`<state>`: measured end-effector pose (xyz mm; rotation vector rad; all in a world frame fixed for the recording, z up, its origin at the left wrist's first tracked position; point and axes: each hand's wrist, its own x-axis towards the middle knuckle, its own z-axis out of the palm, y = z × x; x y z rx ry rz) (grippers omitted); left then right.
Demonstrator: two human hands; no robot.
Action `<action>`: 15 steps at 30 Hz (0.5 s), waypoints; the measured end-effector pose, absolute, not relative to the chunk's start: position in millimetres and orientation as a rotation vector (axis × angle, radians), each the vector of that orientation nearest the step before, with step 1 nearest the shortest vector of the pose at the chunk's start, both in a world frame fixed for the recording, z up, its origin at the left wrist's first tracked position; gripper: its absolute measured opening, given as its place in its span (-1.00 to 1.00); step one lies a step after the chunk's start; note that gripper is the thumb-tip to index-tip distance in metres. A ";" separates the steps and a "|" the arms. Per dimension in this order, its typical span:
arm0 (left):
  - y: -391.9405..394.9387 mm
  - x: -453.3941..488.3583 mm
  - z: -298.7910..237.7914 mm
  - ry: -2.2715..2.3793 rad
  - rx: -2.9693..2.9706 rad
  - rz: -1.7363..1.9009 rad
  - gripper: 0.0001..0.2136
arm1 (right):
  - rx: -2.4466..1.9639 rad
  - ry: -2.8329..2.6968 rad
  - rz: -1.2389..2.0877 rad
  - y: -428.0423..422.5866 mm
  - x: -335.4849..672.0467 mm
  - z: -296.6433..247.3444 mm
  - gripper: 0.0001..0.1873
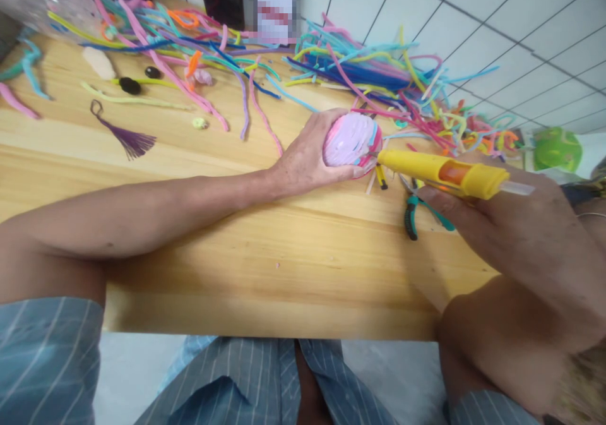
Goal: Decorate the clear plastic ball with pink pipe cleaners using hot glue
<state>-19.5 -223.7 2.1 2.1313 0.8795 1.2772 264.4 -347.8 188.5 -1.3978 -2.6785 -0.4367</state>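
Note:
My left hand [305, 156] is wrapped round a ball of coiled pipe cleaners [350, 139], mostly lilac with pink and blue edges, held just above the wooden table [265, 248]. My right hand [516, 229] grips a yellow glue gun [442, 172] with an orange window. Its nozzle tip touches the right side of the ball. A clear glue stick pokes out of the gun's back end.
Heaps of coloured pipe cleaners [360, 65] cover the far side of the table. Teal-handled pliers [419, 213] lie under the gun. A purple tassel [125, 134], black beads [130, 86] and a green object [556, 150] lie around. The table's near edge runs along my lap.

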 end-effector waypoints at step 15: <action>-225.0 -18.9 4.3 0.900 2.113 1.269 0.06 | -1.367 -2.712 -0.443 -348.0 261.6 190.1 -0.46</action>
